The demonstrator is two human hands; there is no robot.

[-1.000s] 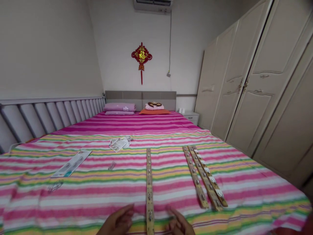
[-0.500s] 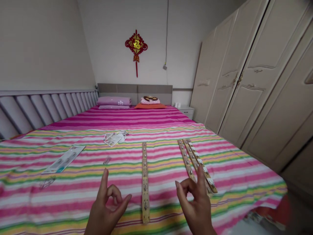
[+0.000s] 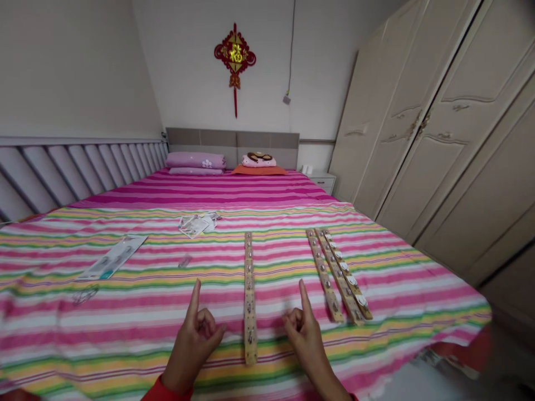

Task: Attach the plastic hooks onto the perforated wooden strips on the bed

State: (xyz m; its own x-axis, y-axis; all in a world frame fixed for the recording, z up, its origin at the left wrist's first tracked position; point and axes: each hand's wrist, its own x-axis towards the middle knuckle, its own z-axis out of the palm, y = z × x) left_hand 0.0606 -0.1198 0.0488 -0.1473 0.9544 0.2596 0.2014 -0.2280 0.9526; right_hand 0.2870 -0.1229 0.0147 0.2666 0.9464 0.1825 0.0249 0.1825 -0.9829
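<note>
My left hand (image 3: 196,337) hovers over the striped bedspread, index finger raised, thumb out to the side and the other fingers curled, holding nothing. On the other side, my right hand (image 3: 306,334) points its index finger up too, with nothing in it; its thumb is near the curled fingers. Between both hands lies a long narrow wooden strip (image 3: 249,295) with a row of small metal hooks or clips, touched by neither. Right of my right hand lie two similar strips, a left one (image 3: 325,275) and a middle one (image 3: 340,278), and beside them one with white round pieces (image 3: 350,278).
A clear-and-white package (image 3: 115,257) lies on the bedspread at left, with a small wire-like bundle (image 3: 86,294) nearer. Further back are a pile of white packets (image 3: 198,224) and a small clear piece (image 3: 184,260). A rail (image 3: 83,167) borders the left; wardrobes (image 3: 418,139) stand at right.
My two hands have drawn closer to the middle strip, the right one moving left, away from the strips on the right. The view has tilted down slightly.
</note>
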